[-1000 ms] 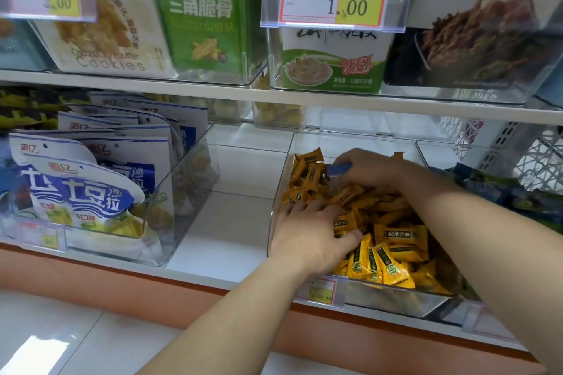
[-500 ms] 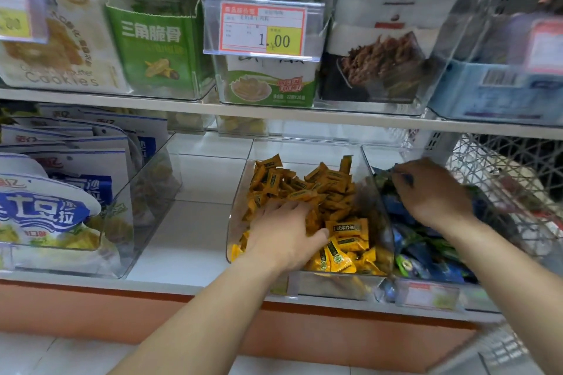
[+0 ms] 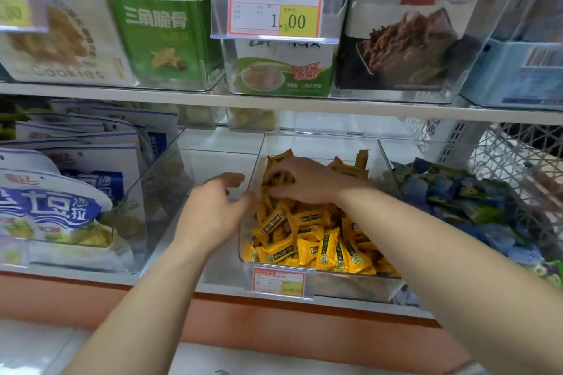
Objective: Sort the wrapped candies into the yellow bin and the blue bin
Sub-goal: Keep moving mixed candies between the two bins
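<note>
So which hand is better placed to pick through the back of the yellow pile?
Right. The right hand is inside the clear bin, fingers curled round yellow candies at the back, with the blue candies on its side. The left hand hovers, fingers spread, by the bin's left wall, off the pile.

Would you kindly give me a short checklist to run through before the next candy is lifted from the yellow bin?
1. The right hand is on the yellow candies at the back of the yellow bin: ok.
2. The right grip pinches a single candy: cannot tell, since the curled fingers cover what is under them.
3. No blue wrapper shows in the visible part of the yellow pile: ok.
4. The left hand is by the bin's left wall, fingers relaxed and holding nothing: ok.
5. The blue candies to the right lie uncovered, so a stray could probably be dropped there: ok.
</note>
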A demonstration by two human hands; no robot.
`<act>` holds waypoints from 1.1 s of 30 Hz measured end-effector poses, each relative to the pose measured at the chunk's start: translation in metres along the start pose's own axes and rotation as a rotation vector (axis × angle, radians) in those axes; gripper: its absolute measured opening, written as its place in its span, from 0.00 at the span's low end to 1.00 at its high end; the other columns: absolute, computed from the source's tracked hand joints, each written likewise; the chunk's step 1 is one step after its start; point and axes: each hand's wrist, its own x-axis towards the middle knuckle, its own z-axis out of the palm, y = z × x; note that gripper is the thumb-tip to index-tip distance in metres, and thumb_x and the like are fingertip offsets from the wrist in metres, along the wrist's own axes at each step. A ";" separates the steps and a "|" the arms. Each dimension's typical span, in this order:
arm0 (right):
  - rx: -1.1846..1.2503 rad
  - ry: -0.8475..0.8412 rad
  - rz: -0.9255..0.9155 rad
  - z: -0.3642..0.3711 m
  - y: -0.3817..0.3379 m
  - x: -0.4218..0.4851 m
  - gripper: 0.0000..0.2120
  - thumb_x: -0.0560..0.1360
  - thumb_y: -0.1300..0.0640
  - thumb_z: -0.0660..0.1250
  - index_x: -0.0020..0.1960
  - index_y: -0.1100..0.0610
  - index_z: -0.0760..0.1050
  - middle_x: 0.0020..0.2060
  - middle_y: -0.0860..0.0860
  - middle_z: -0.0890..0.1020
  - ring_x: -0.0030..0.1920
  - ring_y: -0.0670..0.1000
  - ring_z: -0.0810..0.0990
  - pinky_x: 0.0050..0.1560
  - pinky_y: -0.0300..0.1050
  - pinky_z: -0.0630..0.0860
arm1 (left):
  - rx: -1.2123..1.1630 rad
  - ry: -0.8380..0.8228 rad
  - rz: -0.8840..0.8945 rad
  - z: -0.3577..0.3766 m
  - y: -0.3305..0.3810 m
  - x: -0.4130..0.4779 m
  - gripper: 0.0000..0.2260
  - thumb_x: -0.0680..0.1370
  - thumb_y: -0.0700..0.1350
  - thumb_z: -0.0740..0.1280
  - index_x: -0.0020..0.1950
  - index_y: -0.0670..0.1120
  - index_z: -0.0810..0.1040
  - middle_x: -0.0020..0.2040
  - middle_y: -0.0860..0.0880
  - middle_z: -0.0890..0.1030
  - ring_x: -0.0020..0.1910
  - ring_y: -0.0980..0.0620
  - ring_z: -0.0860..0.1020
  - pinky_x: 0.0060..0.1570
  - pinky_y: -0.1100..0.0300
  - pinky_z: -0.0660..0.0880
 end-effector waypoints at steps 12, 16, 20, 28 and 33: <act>-0.595 -0.374 0.155 -0.029 0.058 -0.012 0.25 0.79 0.34 0.55 0.68 0.46 0.75 0.69 0.49 0.73 0.65 0.54 0.74 0.61 0.53 0.73 | -0.039 -0.095 -0.021 -0.003 0.001 -0.002 0.24 0.66 0.59 0.64 0.62 0.58 0.76 0.52 0.60 0.82 0.53 0.53 0.81 0.55 0.50 0.79; -0.675 -0.322 0.177 -0.039 0.059 -0.025 0.25 0.77 0.31 0.55 0.48 0.48 0.81 0.50 0.47 0.80 0.46 0.48 0.79 0.46 0.50 0.78 | -0.090 -0.101 -0.046 0.000 0.004 -0.003 0.21 0.66 0.57 0.63 0.59 0.58 0.75 0.51 0.58 0.83 0.51 0.52 0.82 0.54 0.50 0.79; -0.528 0.014 0.069 -0.035 0.028 -0.007 0.19 0.76 0.35 0.58 0.49 0.47 0.81 0.51 0.48 0.81 0.49 0.51 0.79 0.47 0.47 0.76 | -0.147 -0.087 -0.050 0.001 0.009 -0.007 0.20 0.67 0.59 0.62 0.58 0.58 0.75 0.51 0.56 0.84 0.49 0.51 0.82 0.52 0.50 0.80; -0.442 -0.411 0.019 0.014 0.007 0.008 0.36 0.72 0.24 0.54 0.76 0.37 0.62 0.80 0.44 0.53 0.78 0.56 0.54 0.74 0.60 0.58 | -0.120 -0.111 -0.067 -0.004 0.001 -0.009 0.17 0.72 0.52 0.68 0.62 0.57 0.76 0.53 0.56 0.83 0.51 0.51 0.81 0.53 0.49 0.80; -0.539 -0.368 0.091 -0.030 0.042 -0.019 0.19 0.77 0.33 0.55 0.59 0.37 0.79 0.75 0.47 0.66 0.70 0.53 0.69 0.66 0.56 0.70 | -0.116 -0.122 -0.063 -0.004 -0.002 -0.007 0.19 0.72 0.52 0.68 0.63 0.57 0.75 0.54 0.58 0.82 0.52 0.52 0.80 0.55 0.49 0.79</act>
